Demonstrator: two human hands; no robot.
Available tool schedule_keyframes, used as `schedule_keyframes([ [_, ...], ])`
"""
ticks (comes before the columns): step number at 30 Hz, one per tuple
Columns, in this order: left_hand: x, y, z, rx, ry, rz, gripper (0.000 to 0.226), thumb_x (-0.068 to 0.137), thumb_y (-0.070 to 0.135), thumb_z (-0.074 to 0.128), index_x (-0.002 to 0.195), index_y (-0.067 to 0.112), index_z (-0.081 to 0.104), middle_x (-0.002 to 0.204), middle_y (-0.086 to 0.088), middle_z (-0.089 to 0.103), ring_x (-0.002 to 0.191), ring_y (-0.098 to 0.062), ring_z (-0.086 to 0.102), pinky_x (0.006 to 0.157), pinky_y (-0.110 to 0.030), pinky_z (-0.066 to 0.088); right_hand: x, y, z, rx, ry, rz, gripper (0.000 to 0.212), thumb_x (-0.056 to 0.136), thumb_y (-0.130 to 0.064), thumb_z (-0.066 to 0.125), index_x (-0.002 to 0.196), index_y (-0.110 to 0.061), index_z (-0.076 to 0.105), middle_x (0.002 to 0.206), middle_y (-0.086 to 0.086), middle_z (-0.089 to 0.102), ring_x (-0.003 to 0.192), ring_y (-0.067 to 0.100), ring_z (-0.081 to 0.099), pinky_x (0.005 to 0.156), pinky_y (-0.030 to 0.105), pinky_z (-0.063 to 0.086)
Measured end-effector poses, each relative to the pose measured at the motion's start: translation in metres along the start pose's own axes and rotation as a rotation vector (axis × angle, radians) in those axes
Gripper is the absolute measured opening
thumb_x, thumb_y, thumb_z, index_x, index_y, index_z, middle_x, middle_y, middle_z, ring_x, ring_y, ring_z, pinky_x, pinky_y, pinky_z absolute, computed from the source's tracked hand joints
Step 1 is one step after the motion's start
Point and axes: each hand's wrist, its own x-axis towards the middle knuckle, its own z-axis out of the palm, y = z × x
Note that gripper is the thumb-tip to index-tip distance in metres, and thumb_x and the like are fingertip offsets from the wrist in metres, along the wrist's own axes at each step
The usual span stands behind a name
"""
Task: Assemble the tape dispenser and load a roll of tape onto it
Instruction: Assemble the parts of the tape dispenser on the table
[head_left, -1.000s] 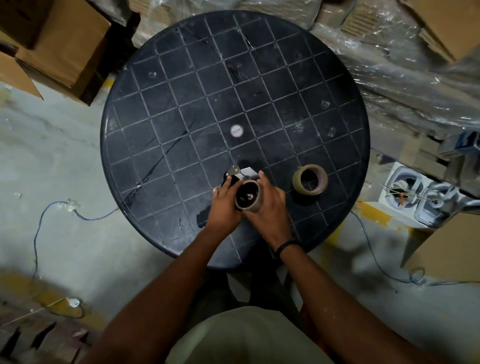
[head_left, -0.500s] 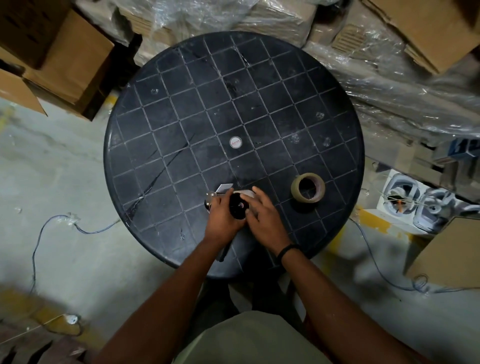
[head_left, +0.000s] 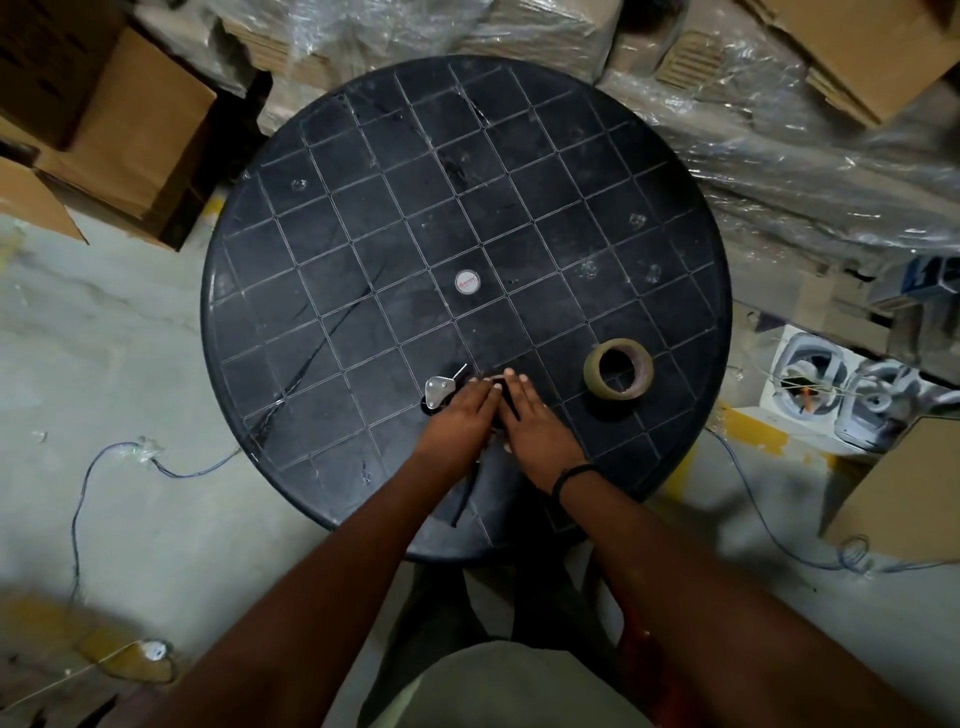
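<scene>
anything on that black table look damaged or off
Yes: the round black table has a long dark scratch or crack running diagonally across its grid squares on the left side, and the surface looks scuffed. The tape roll sits flat on the table, apart from both hands; nothing looks spilled.

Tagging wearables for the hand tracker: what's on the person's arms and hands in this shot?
Both forearms are bare, with no sleeves in view and no gloves. The right hand has a thin black band around its wrist. The left hand and its wrist carry nothing. No rings or markings are visible at this resolution.
</scene>
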Motion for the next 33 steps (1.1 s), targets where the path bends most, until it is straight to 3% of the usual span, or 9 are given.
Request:
schedule_keyframes([
  [5,0.0,-0.01,0.005,0.374,0.013,0.078,0.078,0.094,0.04,0.06,0.153,-0.002,0.031,0.162,-0.021,0.028,0.152,-0.038,0.022,0.124,-0.056,0.016,0.008,-0.003,-0.005,-0.086,0.027,-0.011,0.072,0.099,-0.016,0.048,0.159,-0.017,0.009,0.168,0.004,-0.006,0.154,0.029,-0.003,0.119,0.05,0.026],
  [8,0.002,-0.012,0.008,0.359,-0.063,0.002,0.082,0.098,0.046,0.054,0.155,-0.004,0.022,0.164,-0.024,0.021,0.153,-0.039,0.016,0.124,-0.055,0.017,0.013,-0.007,-0.006,-0.082,-0.002,-0.003,0.069,0.099,-0.015,0.047,0.159,-0.015,0.012,0.167,0.008,0.004,0.153,0.033,0.005,0.111,0.046,0.042],
  [11,0.003,-0.018,0.012,0.294,-0.097,-0.061,0.084,0.101,0.056,0.03,0.158,-0.001,0.01,0.166,-0.023,0.005,0.155,-0.037,0.002,0.125,-0.054,0.012,0.013,-0.013,-0.01,-0.12,0.001,0.011,0.068,0.1,-0.024,0.05,0.157,-0.014,0.016,0.165,0.014,0.011,0.152,0.035,0.01,0.101,0.045,0.048],
  [15,0.001,-0.025,0.015,0.287,-0.096,-0.045,0.085,0.099,0.061,0.005,0.158,0.001,0.002,0.167,-0.022,-0.003,0.155,-0.035,-0.008,0.126,-0.051,0.008,0.014,-0.014,-0.004,-0.148,0.012,-0.003,0.073,0.099,-0.029,0.048,0.158,-0.011,0.009,0.167,0.012,0.0,0.154,0.031,-0.001,0.119,0.051,0.028],
  [18,-0.004,-0.03,0.017,0.245,-0.034,-0.048,0.089,0.099,0.067,0.009,0.159,0.001,0.001,0.167,-0.021,-0.008,0.155,-0.033,-0.012,0.127,-0.05,0.005,0.013,-0.017,0.0,-0.175,0.008,0.007,0.086,0.096,-0.035,0.055,0.159,-0.013,0.0,0.167,0.012,-0.007,0.153,0.03,-0.004,0.121,0.052,0.021],
  [22,-0.015,-0.036,0.018,0.215,-0.002,-0.035,0.115,0.086,0.086,0.018,0.158,-0.003,0.002,0.166,-0.022,-0.01,0.155,-0.033,-0.014,0.127,-0.05,0.004,0.018,-0.017,-0.005,-0.2,-0.05,-0.018,0.101,0.088,-0.041,0.068,0.159,-0.015,0.001,0.166,0.014,-0.009,0.153,0.033,-0.008,0.122,0.054,0.016],
  [29,-0.018,-0.037,0.01,0.21,-0.124,-0.099,0.144,0.061,0.102,0.015,0.156,-0.003,-0.009,0.163,-0.026,-0.02,0.152,-0.039,-0.019,0.126,-0.052,-0.001,0.029,-0.026,-0.006,-0.246,-0.037,-0.064,0.064,0.102,-0.019,0.043,0.158,-0.016,0.012,0.166,0.015,0.001,0.153,0.034,-0.004,0.12,0.059,0.015],
  [33,-0.014,-0.035,0.013,0.276,-0.12,-0.132,0.132,0.077,0.084,0.053,0.156,-0.001,-0.01,0.164,-0.025,-0.02,0.153,-0.039,-0.018,0.127,-0.051,0.002,0.035,-0.033,-0.016,-0.248,-0.085,-0.064,0.057,0.099,-0.013,0.049,0.152,-0.016,0.028,0.162,0.016,0.017,0.153,0.034,0.004,0.117,0.064,0.019],
])
